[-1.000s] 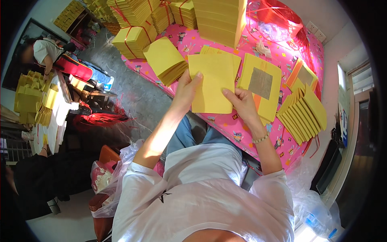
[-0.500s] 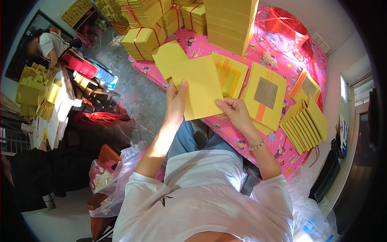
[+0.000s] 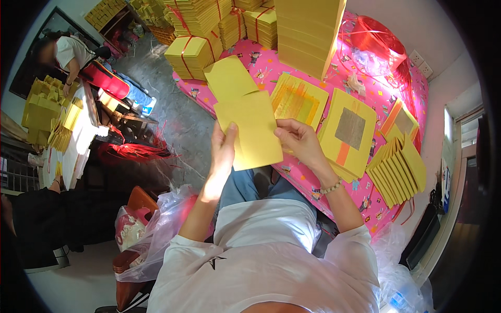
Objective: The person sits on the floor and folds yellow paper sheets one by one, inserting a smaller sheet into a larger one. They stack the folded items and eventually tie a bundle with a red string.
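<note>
Both my hands are on a yellow paper sheet [image 3: 255, 130], held up over the near edge of the pink-covered table. My left hand [image 3: 222, 151] grips its left side, thumb flat on top. At the right edge, my right hand [image 3: 301, 143] pinches the paper between thumb and bent fingers. Just beyond it lies another yellow sheet [image 3: 229, 78], partly covered by the held one. To the right are a yellow paper stack with orange streaks [image 3: 297, 99] and a stack bearing a grey patch and orange stripe [image 3: 331, 141].
Red-tied bundles of yellow paper [image 3: 193, 55] stand at the back, beside a tall yellow stack [image 3: 308, 34]. Fanned folded paper [image 3: 396, 172] sits at the table's right, below a red ribbon roll [image 3: 378, 41]. At left, a person [image 3: 78, 55] leans over another table.
The held sheet has come closer to my body and looks narrower. My right hand has moved in slightly along its right edge. The whole view has shifted a little.
</note>
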The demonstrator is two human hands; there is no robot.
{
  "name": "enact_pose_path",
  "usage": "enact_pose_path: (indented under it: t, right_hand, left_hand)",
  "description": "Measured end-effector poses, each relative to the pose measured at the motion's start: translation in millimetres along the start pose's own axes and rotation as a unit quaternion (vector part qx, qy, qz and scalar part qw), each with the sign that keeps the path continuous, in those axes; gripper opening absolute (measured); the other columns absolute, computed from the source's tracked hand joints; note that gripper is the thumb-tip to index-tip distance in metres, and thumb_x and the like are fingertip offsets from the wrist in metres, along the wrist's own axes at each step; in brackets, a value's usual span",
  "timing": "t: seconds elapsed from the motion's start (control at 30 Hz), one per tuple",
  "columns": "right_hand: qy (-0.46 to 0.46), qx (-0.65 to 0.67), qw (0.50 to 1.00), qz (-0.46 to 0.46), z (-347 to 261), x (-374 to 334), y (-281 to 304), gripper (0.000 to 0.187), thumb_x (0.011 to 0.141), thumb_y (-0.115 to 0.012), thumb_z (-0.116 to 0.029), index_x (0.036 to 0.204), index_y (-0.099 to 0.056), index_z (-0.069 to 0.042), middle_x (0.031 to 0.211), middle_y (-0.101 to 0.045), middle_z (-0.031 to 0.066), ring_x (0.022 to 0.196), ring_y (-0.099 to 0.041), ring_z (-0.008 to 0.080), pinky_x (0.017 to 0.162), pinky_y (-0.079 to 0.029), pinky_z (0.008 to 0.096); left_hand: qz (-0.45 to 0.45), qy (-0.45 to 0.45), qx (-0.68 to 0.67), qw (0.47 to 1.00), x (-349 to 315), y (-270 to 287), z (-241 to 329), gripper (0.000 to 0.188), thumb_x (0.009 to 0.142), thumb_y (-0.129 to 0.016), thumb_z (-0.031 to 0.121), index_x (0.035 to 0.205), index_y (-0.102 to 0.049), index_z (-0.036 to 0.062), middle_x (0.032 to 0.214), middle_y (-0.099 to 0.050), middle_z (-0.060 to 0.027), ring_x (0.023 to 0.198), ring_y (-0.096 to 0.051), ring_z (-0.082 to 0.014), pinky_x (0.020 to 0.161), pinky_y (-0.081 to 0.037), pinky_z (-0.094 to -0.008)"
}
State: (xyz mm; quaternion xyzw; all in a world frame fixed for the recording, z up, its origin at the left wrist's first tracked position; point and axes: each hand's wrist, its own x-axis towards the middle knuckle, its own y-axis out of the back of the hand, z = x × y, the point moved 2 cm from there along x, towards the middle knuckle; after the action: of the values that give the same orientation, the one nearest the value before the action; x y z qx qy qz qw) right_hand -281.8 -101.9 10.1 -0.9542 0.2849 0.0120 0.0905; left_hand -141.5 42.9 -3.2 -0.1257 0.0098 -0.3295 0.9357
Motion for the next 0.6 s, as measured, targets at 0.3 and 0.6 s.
enact_pose_path:
  t: [0.3, 0.6]
  right_hand:
    - [-0.039, 0.004, 0.999, -0.010, 9, 10, 4, 0.026, 0.093, -0.062, -0.018, 0.110, -0.060, 0.002, 0.096, -0.065, 0.0040, 0.082, -0.061, 0.0069, 0.070, -0.051, 0.0223]
    - [0.156, -0.493, 0.856, 0.021, -11, -13, 39, 0.043, 0.078, -0.072, -0.022, 0.112, -0.057, -0.002, 0.104, -0.058, 0.0165, 0.093, -0.059, 0.0327, 0.082, -0.048, 0.0381]
  left_hand:
    - [-0.066, 0.014, 0.038, 0.997, 10, -6, 12, 0.033, 0.099, -0.046, 0.014, 0.129, -0.047, -0.0014, 0.121, -0.057, -0.0075, 0.108, -0.054, -0.0122, 0.094, -0.042, -0.0281]
    - [-0.020, 0.171, -0.061, 0.983, 147, 41, 25, 0.037, 0.100, -0.046, 0.021, 0.130, -0.044, -0.0006, 0.125, -0.056, -0.0129, 0.109, -0.059, -0.0220, 0.092, -0.051, -0.0352]
